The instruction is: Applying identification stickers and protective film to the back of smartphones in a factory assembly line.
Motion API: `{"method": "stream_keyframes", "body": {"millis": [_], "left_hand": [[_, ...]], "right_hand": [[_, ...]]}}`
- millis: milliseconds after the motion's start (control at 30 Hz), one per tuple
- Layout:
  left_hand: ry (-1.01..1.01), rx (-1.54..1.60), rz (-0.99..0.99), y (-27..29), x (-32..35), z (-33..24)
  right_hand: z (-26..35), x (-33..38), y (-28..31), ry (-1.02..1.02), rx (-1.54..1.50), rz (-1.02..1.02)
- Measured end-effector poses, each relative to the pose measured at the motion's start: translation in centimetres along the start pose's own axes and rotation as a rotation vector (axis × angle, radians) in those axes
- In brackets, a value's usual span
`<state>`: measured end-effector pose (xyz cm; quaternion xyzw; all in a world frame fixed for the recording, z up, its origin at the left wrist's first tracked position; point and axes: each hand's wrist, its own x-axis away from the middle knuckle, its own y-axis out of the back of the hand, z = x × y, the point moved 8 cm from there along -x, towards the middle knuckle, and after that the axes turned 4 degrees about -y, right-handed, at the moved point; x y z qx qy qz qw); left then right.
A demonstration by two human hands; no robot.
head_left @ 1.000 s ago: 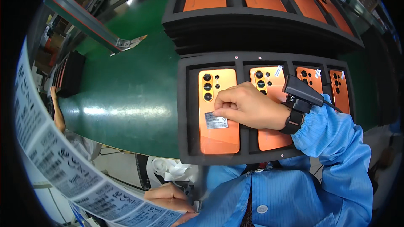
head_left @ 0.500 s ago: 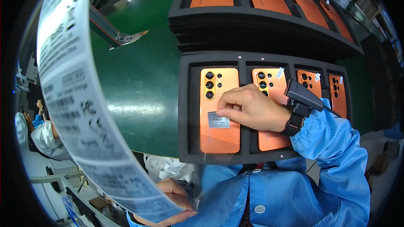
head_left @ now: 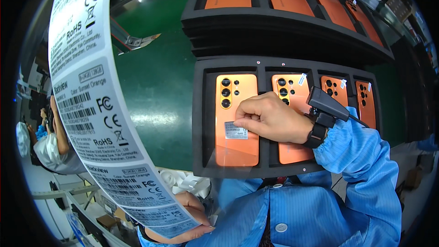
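An orange smartphone [head_left: 242,153] lies back up in the leftmost slot of a black foam tray [head_left: 292,172]. On its back, below the cameras, is a small silver-grey printed label [head_left: 236,133]. My right hand [head_left: 274,116] is closed in a pinch, thumb and forefinger at the label's upper right edge. My left hand [head_left: 194,210], low in the view, grips the lower end of a long strip of white printed labels [head_left: 98,105] that curves up along the left. Part of that hand is hidden behind the strip.
More orange phones [head_left: 292,151] fill the tray's other slots. A stack of black trays [head_left: 292,18], the top one also holding orange phones, stands behind. The green table [head_left: 160,82] extends left. White crumpled strips [head_left: 185,182] lie below its edge. Another person [head_left: 55,148] is at far left.
The strip of labels has turned and shifted slightly right, its print now sharper. My right hand stays pinched at the label on the phone.
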<state>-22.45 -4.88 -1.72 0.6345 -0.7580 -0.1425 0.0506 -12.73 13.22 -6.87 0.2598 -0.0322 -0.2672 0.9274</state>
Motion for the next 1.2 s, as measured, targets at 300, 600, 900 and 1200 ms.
{"method": "stream_keyframes", "body": {"millis": [300, 600, 900, 1200], "left_hand": [[0.010, 0.097, -0.047, -0.2, -0.3, 0.1], [0.049, 0.066, -0.030, 0.0, -1.0, -0.2], [0.278, 0.256, -0.229, 1.4, -3.8, 0.9], [-0.040, 0.221, -0.549, 5.8, -7.7, -0.7]], "right_hand": [[0.2, 0.4, -0.1, 0.060, 0.039, -0.021], [2.4, 0.6, -0.8, 0.285, 0.606, -0.058], [1.8, -2.3, 1.7, 0.345, 0.831, -0.308], [7.0, 3.6, 9.0, 0.520, 0.527, -0.688]]}}
